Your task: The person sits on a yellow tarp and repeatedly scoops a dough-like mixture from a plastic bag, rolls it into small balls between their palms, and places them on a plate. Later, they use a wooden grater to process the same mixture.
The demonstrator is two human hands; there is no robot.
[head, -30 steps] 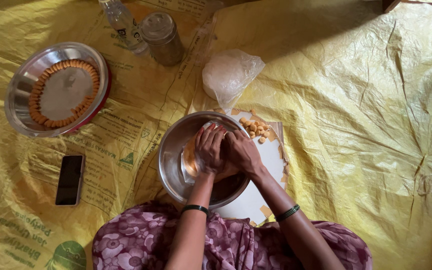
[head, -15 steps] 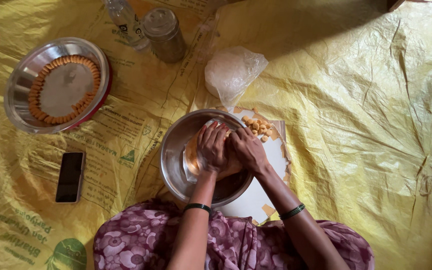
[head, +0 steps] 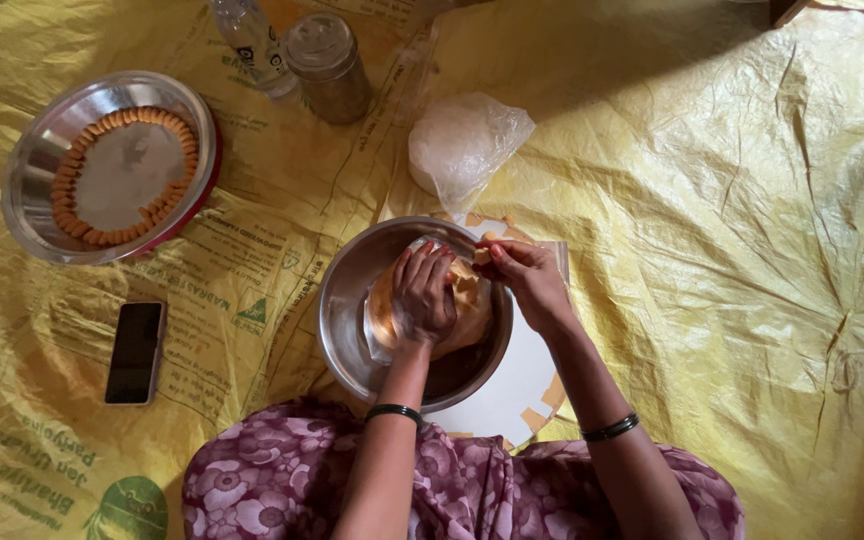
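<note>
Phone: dark, flat, screen up, lying on the yellow sheet at far left, well apart from both hands.

Steel plate: round, shiny, above the phone; a ring of small orange-brown pieces runs around its inner face.

Clear bottle and lidded jar: standing side by side at the top edge of the sheet.

Steel bowl: round, resting in front of the person's lap, partly over a white board. It holds a lump of orange dough sitting in a clear plastic wrap.

Left hand: forearm comes straight up from the lap, a dark bangle at the wrist. The hand is palm down inside the bowl, fingers spread and curled over the dough, pressing and gripping it.

Right hand: forearm enters from the lower right, elbow bent, a dark bangle at that wrist too. The hand hovers over the bowl's far right rim, fingertips pinched together on a small bit of the dough, just beside the left hand's fingertips.

Plastic bag: clear, crumpled, whitish inside, lying above the bowl.

Purple flowered dress: fills the bottom edge under both arms.
</note>
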